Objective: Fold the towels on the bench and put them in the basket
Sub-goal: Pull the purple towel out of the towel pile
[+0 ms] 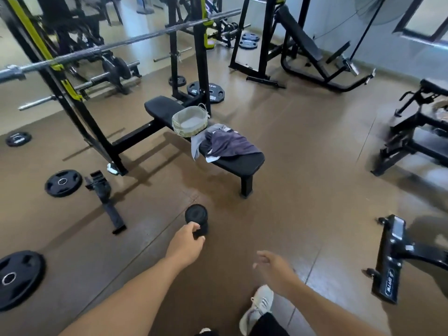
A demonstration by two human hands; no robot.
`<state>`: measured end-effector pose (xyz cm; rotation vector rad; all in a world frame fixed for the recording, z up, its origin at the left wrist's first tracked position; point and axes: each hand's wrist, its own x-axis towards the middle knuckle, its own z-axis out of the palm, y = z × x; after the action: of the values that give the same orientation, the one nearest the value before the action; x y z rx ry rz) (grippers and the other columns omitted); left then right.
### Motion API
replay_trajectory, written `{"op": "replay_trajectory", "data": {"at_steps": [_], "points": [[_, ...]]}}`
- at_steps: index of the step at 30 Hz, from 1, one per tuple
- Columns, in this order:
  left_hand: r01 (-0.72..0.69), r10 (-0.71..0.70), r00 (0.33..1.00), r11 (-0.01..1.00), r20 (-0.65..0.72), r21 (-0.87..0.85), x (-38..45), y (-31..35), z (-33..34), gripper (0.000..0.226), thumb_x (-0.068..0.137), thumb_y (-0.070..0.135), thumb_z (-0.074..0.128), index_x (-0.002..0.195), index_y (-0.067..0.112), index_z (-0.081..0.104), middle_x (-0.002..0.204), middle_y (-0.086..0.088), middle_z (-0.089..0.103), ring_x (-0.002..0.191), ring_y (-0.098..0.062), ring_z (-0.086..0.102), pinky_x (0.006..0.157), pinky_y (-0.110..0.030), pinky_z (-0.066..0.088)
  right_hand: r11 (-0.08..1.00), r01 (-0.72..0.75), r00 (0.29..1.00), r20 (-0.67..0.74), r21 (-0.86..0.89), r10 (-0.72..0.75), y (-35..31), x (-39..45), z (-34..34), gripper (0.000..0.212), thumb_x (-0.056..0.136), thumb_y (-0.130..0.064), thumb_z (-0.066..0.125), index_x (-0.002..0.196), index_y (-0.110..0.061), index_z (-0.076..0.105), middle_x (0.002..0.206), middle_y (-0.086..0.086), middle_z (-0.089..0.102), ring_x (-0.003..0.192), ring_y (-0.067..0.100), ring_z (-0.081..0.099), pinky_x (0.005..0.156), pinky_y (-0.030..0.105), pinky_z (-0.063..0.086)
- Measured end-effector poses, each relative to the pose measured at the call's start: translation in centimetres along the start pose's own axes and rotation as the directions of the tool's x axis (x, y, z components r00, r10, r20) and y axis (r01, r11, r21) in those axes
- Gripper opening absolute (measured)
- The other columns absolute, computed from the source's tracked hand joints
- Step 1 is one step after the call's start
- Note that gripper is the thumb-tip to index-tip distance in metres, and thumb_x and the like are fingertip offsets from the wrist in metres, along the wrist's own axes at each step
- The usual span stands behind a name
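A black padded bench [244,163] stands in the middle of the gym floor, some distance ahead of me. On it lie crumpled towels [228,143], purple-grey over a lighter grey one that hangs off the near side. A pale woven basket [190,120] sits on the bench just behind the towels and looks empty. My left hand [186,246] is stretched forward and low, shut on a black cylindrical object [196,220]. My right hand [274,267] hangs open with loose fingers, holding nothing. Both hands are well short of the bench.
A barbell [116,44] rests on the rack above the bench's far end. Weight plates [63,182] and a black attachment [104,197] lie on the floor at left. More machines [397,258] stand at right. My white shoe [257,309] is at the bottom.
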<state>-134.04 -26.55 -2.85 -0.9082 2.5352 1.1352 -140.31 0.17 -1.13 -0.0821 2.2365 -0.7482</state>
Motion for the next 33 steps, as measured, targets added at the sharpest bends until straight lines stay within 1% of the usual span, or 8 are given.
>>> {"op": "replay_trajectory", "data": {"at_steps": [4, 6, 12, 16, 20, 24, 28, 33], "points": [[0.074, -0.077, 0.995, 0.996, -0.059, -0.048, 6.0, 2.0, -1.5, 0.038, 0.098, 0.03, 0.062, 0.134, 0.023, 0.053, 0.143, 0.004, 0.056, 0.129, -0.017, 0.054, 0.105, -0.037, 0.047, 0.988, 0.081, 0.994, 0.089, -0.129, -0.07, -4.2, 7.4, -3.4, 0.053, 0.097, -0.037, 0.06, 0.147, -0.026, 0.049, 0.143, -0.004, 0.058, 0.12, 0.014, 0.06, 0.093, 0.022, 0.044], [0.145, -0.156, 0.981, 0.985, -0.116, -0.092, 8.4, 3.1, -2.7, 0.037, 0.099, 0.031, 0.06, 0.135, 0.022, 0.052, 0.141, 0.003, 0.057, 0.124, -0.018, 0.057, 0.099, -0.032, 0.047, 0.97, 0.163, 0.98, 0.142, -0.181, -0.138, -6.7, 11.2, -5.4, 0.054, 0.099, -0.04, 0.058, 0.149, -0.027, 0.046, 0.147, -0.005, 0.055, 0.118, 0.013, 0.06, 0.087, 0.021, 0.043], [0.313, -0.352, 0.904, 0.932, -0.243, -0.184, 11.4, 3.3, -8.3, 0.036, 0.103, 0.035, 0.055, 0.136, 0.023, 0.049, 0.135, 0.009, 0.053, 0.121, -0.018, 0.057, 0.085, -0.026, 0.041, 0.916, 0.295, 0.934, 0.285, -0.272, -0.216, -16.1, 20.4, -7.8, 0.053, 0.099, -0.037, 0.059, 0.149, -0.024, 0.046, 0.144, -0.001, 0.057, 0.117, 0.017, 0.063, 0.097, 0.034, 0.055], [0.351, -0.484, 0.823, 0.846, -0.299, -0.401, 12.5, 0.0, -10.5, 0.025, 0.095, 0.023, 0.067, 0.116, 0.025, 0.053, 0.133, -0.004, 0.057, 0.123, -0.022, 0.055, 0.102, -0.037, 0.045, 0.847, 0.408, 0.872, 0.421, -0.34, -0.25, -22.7, 23.0, -5.8, 0.052, 0.101, -0.037, 0.057, 0.15, -0.023, 0.043, 0.145, 0.0, 0.056, 0.12, 0.018, 0.061, 0.084, 0.024, 0.049], [0.379, -0.552, 0.772, 0.797, -0.315, -0.47, 14.9, -3.4, -13.1, 0.031, 0.095, 0.021, 0.067, 0.123, 0.017, 0.056, 0.134, -0.007, 0.059, 0.121, -0.024, 0.057, 0.102, -0.035, 0.043, 0.776, 0.51, 0.808, 0.515, -0.37, -0.286, -28.6, 25.3, -1.8, 0.053, 0.1, -0.038, 0.059, 0.149, -0.023, 0.046, 0.145, -0.002, 0.057, 0.132, 0.019, 0.053, 0.099, 0.028, 0.046], [0.384, -0.561, 0.771, 0.787, -0.3, -0.483, 18.8, -7.3, -17.3, 0.043, 0.097, 0.026, 0.064, 0.137, 0.014, 0.053, 0.139, -0.003, 0.056, 0.125, -0.022, 0.056, 0.094, -0.026, 0.039, 0.747, 0.528, 0.786, 0.566, -0.404, -0.249, -34.4, 28.1, 2.7, 0.054, 0.101, -0.037, 0.057, 0.152, -0.022, 0.043, 0.147, -0.001, 0.055, 0.137, 0.021, 0.049, 0.106, 0.029, 0.04], [0.387, -0.546, 0.801, 0.785, -0.245, -0.484, 23.2, -12.2, -22.3, 0.047, 0.098, 0.03, 0.062, 0.141, 0.016, 0.05, 0.144, -0.004, 0.054, 0.129, -0.022, 0.053, 0.101, -0.033, 0.043, 0.725, 0.521, 0.786, 0.585, -0.451, -0.2, -40.9, 31.3, 6.6, 0.056, 0.103, -0.036, 0.054, 0.154, -0.019, 0.039, 0.152, 0.0, 0.049, 0.138, 0.021, 0.048, 0.107, 0.029, 0.04], [0.409, -0.513, 0.839, 0.813, -0.179, -0.414, 28.1, -16.2, -28.4, 0.049, 0.096, 0.028, 0.062, 0.141, 0.016, 0.048, 0.145, -0.005, 0.054, 0.124, -0.025, 0.056, 0.096, -0.034, 0.047, 0.725, 0.494, 0.826, 0.519, -0.48, -0.219, -48.1, 34.2, 8.4, 0.054, 0.104, -0.038, 0.052, 0.153, -0.019, 0.04, 0.15, 0.002, 0.051, 0.129, 0.022, 0.056, 0.1, 0.03, 0.045]]}}
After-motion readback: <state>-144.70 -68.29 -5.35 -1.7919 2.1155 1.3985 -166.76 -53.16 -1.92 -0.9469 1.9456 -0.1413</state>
